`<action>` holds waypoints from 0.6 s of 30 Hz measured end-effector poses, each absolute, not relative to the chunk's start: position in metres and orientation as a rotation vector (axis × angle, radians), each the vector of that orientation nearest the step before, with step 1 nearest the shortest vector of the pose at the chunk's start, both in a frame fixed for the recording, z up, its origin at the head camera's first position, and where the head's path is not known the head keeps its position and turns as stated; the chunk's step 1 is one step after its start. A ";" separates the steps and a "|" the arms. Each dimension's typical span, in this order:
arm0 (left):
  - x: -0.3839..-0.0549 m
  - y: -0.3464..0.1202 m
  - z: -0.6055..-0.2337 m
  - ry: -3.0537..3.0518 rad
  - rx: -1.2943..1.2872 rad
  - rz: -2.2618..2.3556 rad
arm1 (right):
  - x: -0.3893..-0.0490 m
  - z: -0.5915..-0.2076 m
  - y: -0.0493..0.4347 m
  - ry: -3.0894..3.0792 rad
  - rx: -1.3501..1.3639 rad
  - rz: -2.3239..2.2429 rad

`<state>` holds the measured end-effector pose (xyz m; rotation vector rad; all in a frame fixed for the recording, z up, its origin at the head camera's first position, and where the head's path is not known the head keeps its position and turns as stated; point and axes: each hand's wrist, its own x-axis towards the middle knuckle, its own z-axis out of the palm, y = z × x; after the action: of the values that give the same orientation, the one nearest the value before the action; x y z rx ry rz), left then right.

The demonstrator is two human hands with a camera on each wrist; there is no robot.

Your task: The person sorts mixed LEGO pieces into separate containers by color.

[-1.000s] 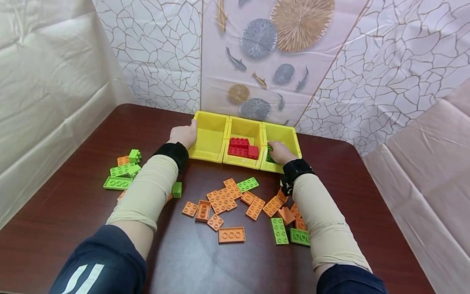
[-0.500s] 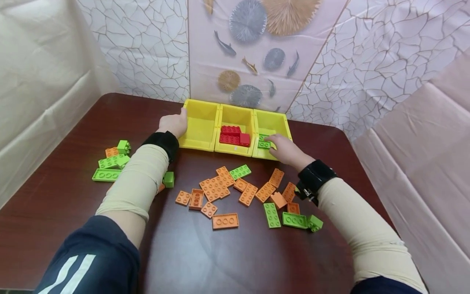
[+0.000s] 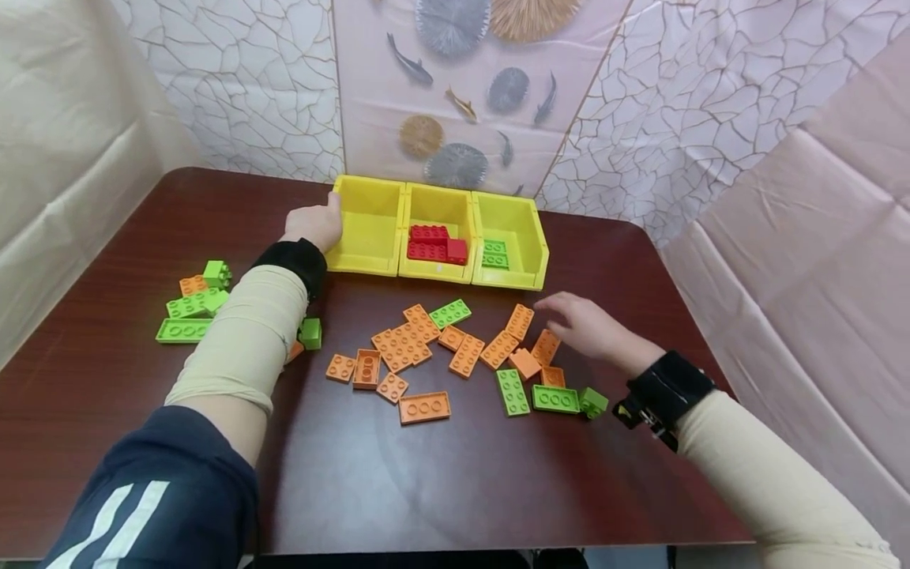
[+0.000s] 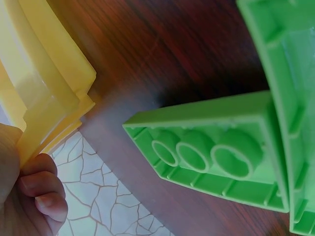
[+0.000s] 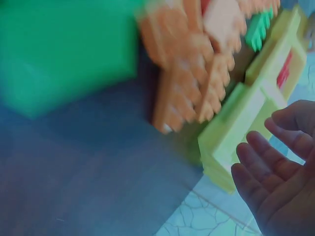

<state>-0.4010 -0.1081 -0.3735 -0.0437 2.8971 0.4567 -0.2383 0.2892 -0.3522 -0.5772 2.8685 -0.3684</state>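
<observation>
Green bricks (image 3: 183,330) lie bunched at the far left of the dark brown counter (image 3: 78,442), an orange brick (image 3: 193,285) tucked in among them. Next to them a left arm reaches forward, with a dark blue sleeve (image 3: 167,482), a beige wrap (image 3: 231,340) and a black wristband (image 3: 298,265). The left hand (image 3: 313,224) grips the left wall of the yellow tray (image 3: 366,229), fingers curled on one side and thumb on the other. Just right of that forearm sits a green block (image 3: 310,333). The tray has three compartments in a row: red bricks (image 3: 428,251) rest in the middle one, green pieces (image 3: 494,254) in the right one. Nearer the person, orange bricks (image 3: 400,346) spread over the mid-counter, with a studded green plate (image 3: 450,314) at their far side and a hollow-side-up orange plate (image 3: 424,408) below. Farther right comes a second orange cluster (image 3: 499,349) — three green parts (image 3: 556,399) line its near edge. Beside that cluster is the right hand (image 3: 590,328), its fingers spread and slightly bent — whether they touch a brick, I cannot tell.
</observation>
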 end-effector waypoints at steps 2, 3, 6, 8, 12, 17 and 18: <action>-0.402 -0.108 -0.374 2.903 -0.005 0.406 | -0.222 -0.356 0.289 2.847 -0.579 -0.363; -0.402 -0.108 -0.375 2.904 0.007 0.390 | -0.214 -0.359 0.290 2.840 -0.582 -0.360; -0.404 -0.109 -0.376 2.911 0.020 0.363 | -0.196 -0.366 0.290 2.840 -0.613 -0.330; -0.405 -0.109 -0.376 2.918 0.050 0.328 | -0.185 -0.370 0.290 2.841 -0.638 -0.306; -0.404 -0.109 -0.375 2.919 0.067 0.334 | -0.169 -0.377 0.289 2.825 -0.695 -0.248; -0.402 -0.108 -0.374 2.921 0.040 0.383 | -0.158 -0.381 0.289 2.816 -0.730 -0.204; -0.402 -0.107 -0.374 2.924 0.048 0.377 | -0.157 -0.382 0.289 2.820 -0.736 -0.194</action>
<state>-0.4015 -0.1071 -0.3744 0.0482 2.9238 0.3765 -0.1565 0.2887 -0.3822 -0.7361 2.8197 -0.1940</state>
